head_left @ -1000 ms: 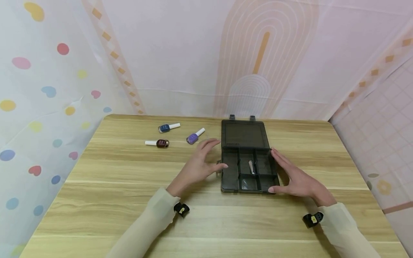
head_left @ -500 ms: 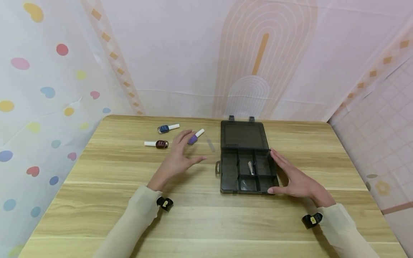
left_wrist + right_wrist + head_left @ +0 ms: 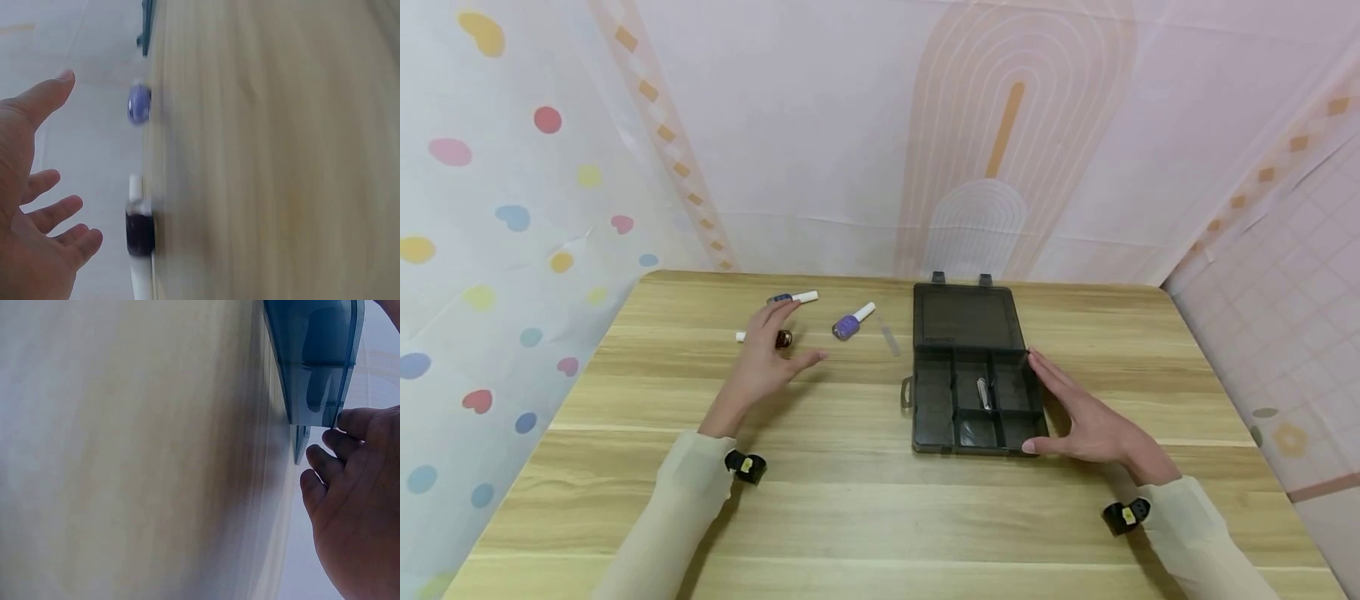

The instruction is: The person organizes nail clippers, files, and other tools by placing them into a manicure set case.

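Observation:
My left hand (image 3: 758, 367), fingers spread and holding nothing, hovers over a dark red nail polish bottle (image 3: 784, 339), hiding part of it. Just behind lies a blue nail polish bottle (image 3: 781, 298) with a white cap, partly covered by the fingers. Off to the right is a purple one (image 3: 846, 327). In the left wrist view the dark red bottle (image 3: 140, 234) is apart from my fingertips. My right hand (image 3: 1097, 425) rests against the right side of a dark see-through compartment box (image 3: 934, 408), thumb at its front corner. Its lid stands back, raised.
A small metal nail clipper (image 3: 983, 393) lies in the box's middle compartment. Something clear (image 3: 977, 432) shows in the compartment in front. Between purple bottle and box lies a thin pale strip (image 3: 890, 340). A patterned cloth wall (image 3: 820, 167) stands behind the table.
My left hand has moved left from the box, past the purple bottle, to above the dark red one. The pale strip has come into view. The right hand has stayed at the box.

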Demonstrator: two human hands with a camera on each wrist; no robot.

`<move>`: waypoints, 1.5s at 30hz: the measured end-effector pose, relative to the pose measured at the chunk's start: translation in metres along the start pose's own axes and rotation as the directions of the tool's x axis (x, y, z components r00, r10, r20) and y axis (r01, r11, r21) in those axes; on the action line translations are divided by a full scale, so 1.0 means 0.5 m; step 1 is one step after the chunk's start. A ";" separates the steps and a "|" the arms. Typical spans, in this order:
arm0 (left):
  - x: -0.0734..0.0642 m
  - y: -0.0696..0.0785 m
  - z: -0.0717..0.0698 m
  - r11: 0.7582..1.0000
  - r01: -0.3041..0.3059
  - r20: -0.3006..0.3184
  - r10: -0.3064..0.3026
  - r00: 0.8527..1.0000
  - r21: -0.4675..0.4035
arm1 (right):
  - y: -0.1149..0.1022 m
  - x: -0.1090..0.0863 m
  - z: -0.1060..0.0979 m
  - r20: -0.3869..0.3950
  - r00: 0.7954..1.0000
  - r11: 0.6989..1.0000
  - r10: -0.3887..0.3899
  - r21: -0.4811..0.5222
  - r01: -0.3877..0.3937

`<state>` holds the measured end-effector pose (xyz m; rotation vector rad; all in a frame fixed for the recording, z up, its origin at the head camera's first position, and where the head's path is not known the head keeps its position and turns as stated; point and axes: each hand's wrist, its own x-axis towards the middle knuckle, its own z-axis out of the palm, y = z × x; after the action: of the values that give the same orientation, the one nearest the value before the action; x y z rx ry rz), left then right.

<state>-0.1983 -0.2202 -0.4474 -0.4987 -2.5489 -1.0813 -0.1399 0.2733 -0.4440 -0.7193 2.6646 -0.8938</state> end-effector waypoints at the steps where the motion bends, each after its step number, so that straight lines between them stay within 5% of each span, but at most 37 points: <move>1: -0.001 -0.007 -0.006 1.000 0.013 0.002 -0.013 1.000 0.005 | 0.000 0.000 0.000 0.001 1.000 1.000 0.001 0.002 -0.001; 8: -0.004 -0.034 -0.044 0.983 0.166 0.107 -0.173 0.979 0.071 | -0.001 0.000 -0.001 -0.006 1.000 1.000 -0.011 -0.010 0.011; 12: -0.010 -0.035 -0.053 0.976 0.199 0.165 -0.212 0.963 0.091 | -0.001 0.001 -0.001 -0.008 1.000 1.000 -0.015 -0.016 0.015; 28: -0.016 -0.013 -0.067 0.957 0.123 0.313 -0.205 0.927 0.264 | 0.000 0.000 -0.001 -0.010 1.000 1.000 -0.013 -0.013 0.013; 35: -0.025 -0.004 -0.061 0.968 0.107 0.305 -0.175 0.936 0.227 | -0.002 0.000 -0.005 -0.008 1.000 0.998 -0.015 -0.056 0.015; 42: -0.032 0.010 -0.054 0.972 0.168 0.295 -0.211 0.932 0.165 | -0.004 0.003 -0.006 -0.027 0.998 0.984 -0.049 -0.172 0.044; 45: -0.033 0.012 -0.047 0.978 0.157 0.274 -0.190 0.943 0.138 | -0.004 0.003 -0.006 -0.033 0.998 0.979 -0.054 -0.198 0.047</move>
<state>-0.1772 -0.2368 -0.4355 -0.4331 -2.9380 -0.9716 -0.1414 0.2729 -0.4405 -0.8243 2.8088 -0.6671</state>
